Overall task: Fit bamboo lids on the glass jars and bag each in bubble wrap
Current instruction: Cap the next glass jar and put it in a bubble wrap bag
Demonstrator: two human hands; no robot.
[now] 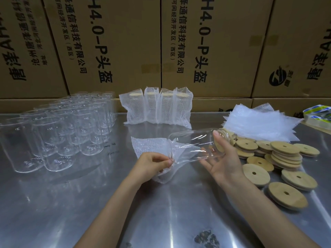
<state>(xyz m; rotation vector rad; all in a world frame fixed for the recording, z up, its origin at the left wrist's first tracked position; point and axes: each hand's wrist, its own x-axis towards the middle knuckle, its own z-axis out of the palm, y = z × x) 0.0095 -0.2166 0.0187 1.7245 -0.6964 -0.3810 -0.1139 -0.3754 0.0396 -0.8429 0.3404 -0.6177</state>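
My right hand (223, 158) holds a glass jar (189, 142) on its side, a bamboo lid (221, 142) fitted on the end by my fingers. The jar's base points left into the mouth of a bubble wrap bag (150, 146). My left hand (154, 165) pinches the bag's open edge just above the metal table (71, 203). Several bare glass jars (59, 127) stand in rows at the left. Loose bamboo lids (284, 158) with centre holes lie piled at the right. Several bagged jars (157, 108) stand at the back centre.
A stack of flat bubble wrap bags (259, 124) lies at the back right, behind the lids. Rolls of tape (317, 113) sit at the far right edge. Printed cardboard boxes (116, 42) form a wall behind the table. A dark smudge (206, 238) marks the table near me.
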